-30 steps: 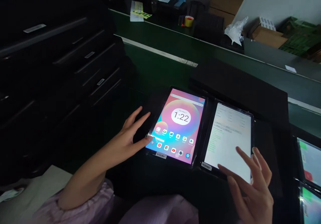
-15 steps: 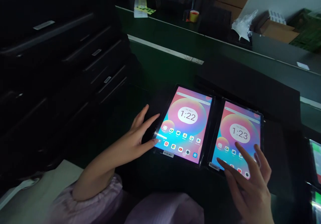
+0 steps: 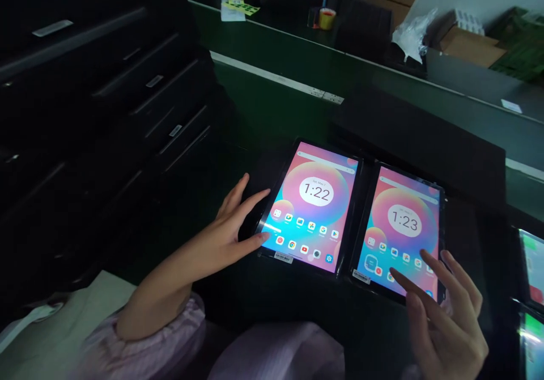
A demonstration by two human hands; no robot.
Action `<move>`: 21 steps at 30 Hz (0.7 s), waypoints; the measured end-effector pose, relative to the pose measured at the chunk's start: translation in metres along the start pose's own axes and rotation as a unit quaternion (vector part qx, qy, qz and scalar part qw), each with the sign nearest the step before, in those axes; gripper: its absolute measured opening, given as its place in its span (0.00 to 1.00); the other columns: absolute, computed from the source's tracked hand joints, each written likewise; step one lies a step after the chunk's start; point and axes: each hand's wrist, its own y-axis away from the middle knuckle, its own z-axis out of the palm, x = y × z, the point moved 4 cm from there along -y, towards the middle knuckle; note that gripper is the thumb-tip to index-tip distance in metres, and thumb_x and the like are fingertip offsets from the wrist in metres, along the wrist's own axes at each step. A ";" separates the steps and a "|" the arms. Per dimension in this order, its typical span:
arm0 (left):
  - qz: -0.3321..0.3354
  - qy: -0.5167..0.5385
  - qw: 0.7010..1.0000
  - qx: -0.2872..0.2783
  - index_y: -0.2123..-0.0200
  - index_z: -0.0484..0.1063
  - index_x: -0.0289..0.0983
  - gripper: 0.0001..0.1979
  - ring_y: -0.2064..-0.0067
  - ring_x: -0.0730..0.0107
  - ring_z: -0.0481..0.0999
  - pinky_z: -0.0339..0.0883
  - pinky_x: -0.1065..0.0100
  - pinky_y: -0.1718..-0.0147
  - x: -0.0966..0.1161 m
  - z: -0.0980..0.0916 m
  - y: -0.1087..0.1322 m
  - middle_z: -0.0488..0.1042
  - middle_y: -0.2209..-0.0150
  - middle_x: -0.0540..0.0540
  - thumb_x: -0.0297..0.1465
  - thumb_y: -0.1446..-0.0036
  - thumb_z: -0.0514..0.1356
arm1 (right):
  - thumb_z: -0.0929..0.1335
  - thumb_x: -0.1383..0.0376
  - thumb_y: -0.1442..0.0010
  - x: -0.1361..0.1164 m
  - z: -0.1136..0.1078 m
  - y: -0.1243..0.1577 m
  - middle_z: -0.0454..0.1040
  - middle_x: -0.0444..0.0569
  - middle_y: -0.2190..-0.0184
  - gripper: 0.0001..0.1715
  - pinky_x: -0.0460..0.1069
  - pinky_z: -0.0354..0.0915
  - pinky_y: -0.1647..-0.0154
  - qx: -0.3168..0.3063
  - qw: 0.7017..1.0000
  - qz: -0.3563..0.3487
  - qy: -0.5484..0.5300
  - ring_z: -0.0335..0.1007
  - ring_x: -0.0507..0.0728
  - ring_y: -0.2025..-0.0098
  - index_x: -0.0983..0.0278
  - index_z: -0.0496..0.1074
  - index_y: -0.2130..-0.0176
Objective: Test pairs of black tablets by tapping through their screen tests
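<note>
Two lit tablets lie side by side on the dark green table. The left tablet (image 3: 317, 198) shows 1:22 and the right tablet (image 3: 402, 221) shows 1:23, each with rows of app icons and a small label at its lower left corner. My left hand (image 3: 232, 227) rests at the left tablet's left edge, fingers spread, thumb on the lower left corner. Over the lower part of the right tablet is my right hand (image 3: 446, 306), fingers apart and holding nothing; its index fingertip is by the bottom icons.
Black stacked cases (image 3: 106, 102) fill the left side. A black box (image 3: 420, 136) lies behind the tablets. More lit screens (image 3: 533, 266) are at the right edge. Tape (image 3: 327, 19), a plastic bag (image 3: 412, 35) and part of a person are farther back.
My right hand has moved right across the right tablet, uncovering its lower left icons, where a rounded outline now shows. My left hand keeps its place on the left tablet. The view has shifted slightly.
</note>
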 end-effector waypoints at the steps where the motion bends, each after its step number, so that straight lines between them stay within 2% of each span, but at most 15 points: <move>1: -0.005 0.000 1.000 -0.001 0.23 0.55 0.53 0.41 0.19 0.35 0.30 0.59 0.34 0.31 0.000 0.000 0.000 0.25 0.17 0.48 0.54 0.35 0.59 | 0.71 0.70 0.30 0.001 0.000 0.000 0.75 0.43 0.34 0.15 0.65 0.72 0.39 -0.003 1.000 -0.006 0.008 0.67 0.71 0.29 0.52 0.84 0.50; 5: -0.011 -0.007 1.000 0.000 0.23 0.54 0.53 0.40 0.19 0.35 0.31 0.59 0.35 0.31 0.002 0.000 0.000 0.25 0.17 0.49 0.54 0.34 0.59 | 0.70 0.67 0.29 0.001 0.000 0.000 0.76 0.44 0.36 0.11 0.62 0.75 0.44 -0.014 0.999 -0.019 0.038 0.70 0.69 0.31 0.55 0.84 0.54; 8: -0.003 -0.016 1.000 0.006 0.24 0.55 0.53 0.39 0.19 0.34 0.33 0.63 0.37 0.32 0.001 0.000 0.000 0.27 0.17 0.48 0.53 0.34 0.59 | 0.70 0.68 0.29 -0.001 -0.001 -0.001 0.77 0.43 0.36 0.11 0.60 0.76 0.47 -0.016 0.999 -0.024 0.031 0.70 0.68 0.31 0.55 0.84 0.54; 11: 0.009 -0.018 1.000 0.011 0.24 0.56 0.55 0.38 0.19 0.33 0.33 0.66 0.37 0.34 0.001 0.000 0.000 0.29 0.17 0.47 0.52 0.33 0.60 | 0.71 0.70 0.30 -0.001 0.000 -0.001 0.75 0.41 0.35 0.17 0.60 0.74 0.48 -0.012 1.000 -0.005 0.006 0.68 0.69 0.30 0.50 0.83 0.47; 14: 0.008 -0.009 1.000 0.012 0.24 0.55 0.55 0.38 0.19 0.34 0.33 0.63 0.35 0.32 -0.001 0.000 0.001 0.27 0.17 0.48 0.51 0.33 0.61 | 0.71 0.72 0.31 0.002 0.001 -0.001 0.73 0.36 0.33 0.29 0.63 0.72 0.42 -0.012 1.000 0.011 -0.019 0.68 0.69 0.30 0.42 0.77 0.40; 18: 0.016 0.001 1.000 0.017 0.24 0.56 0.54 0.39 0.19 0.35 0.31 0.58 0.33 0.31 0.000 0.001 0.001 0.28 0.17 0.46 0.50 0.34 0.62 | 0.71 0.74 0.32 0.004 0.001 -0.004 0.73 0.37 0.32 0.33 0.62 0.70 0.39 -0.001 0.999 -0.017 -0.036 0.68 0.68 0.30 0.43 0.75 0.36; 21: 0.007 -0.002 1.000 0.023 0.24 0.57 0.55 0.39 0.19 0.32 0.35 0.61 0.33 0.32 0.001 0.000 0.001 0.29 0.17 0.47 0.50 0.35 0.62 | 0.71 0.74 0.32 0.005 -0.001 -0.005 0.72 0.36 0.32 0.34 0.61 0.69 0.38 0.000 0.999 -0.014 -0.038 0.68 0.68 0.30 0.44 0.74 0.35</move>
